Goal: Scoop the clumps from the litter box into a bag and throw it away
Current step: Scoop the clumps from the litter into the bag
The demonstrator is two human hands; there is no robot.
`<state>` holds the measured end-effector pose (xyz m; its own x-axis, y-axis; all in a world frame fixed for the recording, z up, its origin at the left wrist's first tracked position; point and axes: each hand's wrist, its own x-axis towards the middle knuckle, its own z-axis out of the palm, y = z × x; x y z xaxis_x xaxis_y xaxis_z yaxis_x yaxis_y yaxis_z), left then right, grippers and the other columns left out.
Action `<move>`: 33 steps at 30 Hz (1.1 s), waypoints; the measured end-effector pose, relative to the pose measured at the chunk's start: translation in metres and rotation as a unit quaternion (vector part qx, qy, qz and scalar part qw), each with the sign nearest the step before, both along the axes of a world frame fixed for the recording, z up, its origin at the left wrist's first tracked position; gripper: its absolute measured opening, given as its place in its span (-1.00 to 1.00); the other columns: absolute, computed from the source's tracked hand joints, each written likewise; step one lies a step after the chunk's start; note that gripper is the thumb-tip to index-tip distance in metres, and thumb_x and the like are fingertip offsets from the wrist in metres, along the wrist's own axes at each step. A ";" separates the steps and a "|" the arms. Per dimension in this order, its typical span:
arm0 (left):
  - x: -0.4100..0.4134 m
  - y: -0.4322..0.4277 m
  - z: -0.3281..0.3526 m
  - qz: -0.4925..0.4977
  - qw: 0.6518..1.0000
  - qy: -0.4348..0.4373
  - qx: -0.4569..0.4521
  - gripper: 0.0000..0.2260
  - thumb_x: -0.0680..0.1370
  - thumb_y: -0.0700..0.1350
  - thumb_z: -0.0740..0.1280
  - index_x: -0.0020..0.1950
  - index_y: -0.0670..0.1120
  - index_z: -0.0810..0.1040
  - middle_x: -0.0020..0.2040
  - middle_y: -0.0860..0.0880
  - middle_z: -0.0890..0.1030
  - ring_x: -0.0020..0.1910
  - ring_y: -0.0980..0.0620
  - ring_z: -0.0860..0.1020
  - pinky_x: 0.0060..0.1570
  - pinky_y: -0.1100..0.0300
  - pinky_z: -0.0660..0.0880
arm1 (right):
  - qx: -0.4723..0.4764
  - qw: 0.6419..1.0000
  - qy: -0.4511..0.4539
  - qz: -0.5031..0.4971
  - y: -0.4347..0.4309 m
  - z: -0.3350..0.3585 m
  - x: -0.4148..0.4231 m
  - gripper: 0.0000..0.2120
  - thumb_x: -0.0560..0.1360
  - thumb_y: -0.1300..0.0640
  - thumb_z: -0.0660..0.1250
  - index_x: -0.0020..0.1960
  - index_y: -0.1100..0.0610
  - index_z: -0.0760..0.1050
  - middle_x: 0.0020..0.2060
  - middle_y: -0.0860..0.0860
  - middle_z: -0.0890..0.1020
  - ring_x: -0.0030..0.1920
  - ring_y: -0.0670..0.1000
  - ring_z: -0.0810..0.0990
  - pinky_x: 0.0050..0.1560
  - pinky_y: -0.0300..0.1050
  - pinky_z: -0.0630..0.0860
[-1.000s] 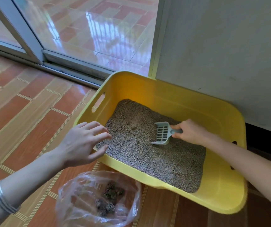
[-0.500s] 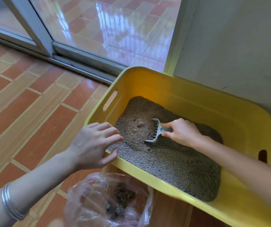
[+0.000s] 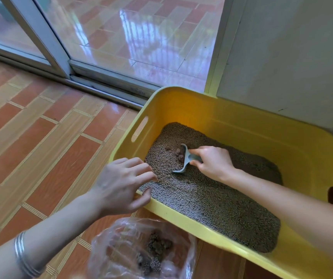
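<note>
While the right hand (image 3: 211, 164) is curling its fingers round the scoop (image 3: 185, 161), it is digging the tool edge-on into the litter (image 3: 211, 202) toward ten o'clock inside the box (image 3: 242, 125). It is pressing it right up against a dark clump (image 3: 179, 156) breaking the surface there. The left hand (image 3: 121, 184) is hovering at the box's eight o'clock corner, fingers spread and loosely bent, gripping nothing. Its thumb is sitting very close to the yellow rim, and whether it is touching I cannot tell. The two hands are working apart, with a stretch of litter between them.

So how far along is this looking? The bag (image 3: 105, 248) is lying open on the floor (image 3: 41, 137) at six o'clock of the view, just beside the box's near wall. Darker clumps (image 3: 155, 246) are already sitting inside it, so I am judging that part of the scooping is done. The clump at the scoop is not yet lifted, and more may be hiding under the grains. After that, the bag is waiting to be closed and thrown away, and none of that is begun.

As for writing, nothing is showing: no brand on the scoop, no label on the box, no print on the bag. Bangles (image 3: 20, 252) are glinting on the left wrist at seven o'clock.
</note>
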<state>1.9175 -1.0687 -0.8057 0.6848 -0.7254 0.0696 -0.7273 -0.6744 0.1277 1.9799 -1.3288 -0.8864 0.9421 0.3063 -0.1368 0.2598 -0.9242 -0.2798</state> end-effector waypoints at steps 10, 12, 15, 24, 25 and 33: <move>-0.001 0.000 0.002 0.001 1.000 -0.003 0.013 -0.81 0.44 0.05 0.25 -0.07 0.05 0.61 -0.14 0.10 0.63 -0.13 0.04 0.59 -0.29 0.16 0.50 | 0.071 0.996 0.023 -0.044 -0.004 0.007 -0.014 -0.63 0.49 -0.06 0.32 0.28 -0.03 0.48 0.12 -0.12 0.62 0.09 -0.07 0.58 -0.05 -0.16 0.50; -0.001 0.000 0.002 0.000 1.000 -0.003 0.015 -0.80 0.44 0.05 0.24 -0.07 0.05 0.62 -0.14 0.10 0.63 -0.13 0.03 0.59 -0.29 0.18 0.50 | 0.086 0.995 0.024 -0.050 -0.004 0.010 -0.014 -0.63 0.49 -0.05 0.33 0.28 -0.02 0.48 0.12 -0.11 0.62 0.07 -0.08 0.59 -0.02 -0.15 0.52; -0.001 0.000 0.002 -0.001 1.000 -0.002 0.017 -0.80 0.44 0.05 0.25 -0.07 0.05 0.62 -0.14 0.10 0.63 -0.13 0.03 0.59 -0.28 0.18 0.50 | 0.112 0.991 0.028 -0.061 -0.001 0.014 -0.014 -0.62 0.48 -0.04 0.35 0.28 -0.01 0.48 0.13 -0.11 0.62 0.06 -0.08 0.59 0.01 -0.16 0.50; 0.000 0.001 0.000 -0.004 1.000 0.002 0.025 -0.80 0.44 0.06 0.24 -0.07 0.05 0.61 -0.14 0.10 0.62 -0.12 0.04 0.58 -0.28 0.20 0.48 | 0.135 0.986 0.059 -0.079 -0.009 0.021 -0.020 -0.61 0.47 -0.02 0.37 0.28 0.00 0.48 0.18 -0.08 0.59 0.12 -0.06 0.57 0.10 -0.05 0.51; 0.000 0.002 0.000 -0.005 1.000 0.002 0.026 -0.79 0.44 0.06 0.24 -0.07 0.05 0.62 -0.14 0.10 0.63 -0.12 0.04 0.58 -0.28 0.20 0.48 | 0.140 0.985 0.062 -0.085 -0.012 0.022 -0.020 -0.60 0.47 -0.01 0.37 0.28 0.01 0.48 0.19 -0.07 0.59 0.13 -0.05 0.56 0.11 -0.06 0.51; 0.000 0.002 0.002 -0.008 0.999 0.006 0.035 -0.78 0.43 0.06 0.22 -0.08 0.06 0.62 -0.16 0.10 0.63 -0.13 0.04 0.58 -0.30 0.21 0.48 | 0.199 0.970 0.061 -0.123 -0.026 0.035 -0.021 -0.59 0.46 0.06 0.40 0.28 0.08 0.48 0.20 -0.02 0.58 0.11 -0.05 0.57 0.10 -0.04 0.52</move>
<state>1.9171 -1.0669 -0.8040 0.6735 -0.7391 0.0090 -0.7368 -0.6702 0.0894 1.9593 -1.3551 -0.8512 0.9775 0.1260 -0.1690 -0.0120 -0.7672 -0.6413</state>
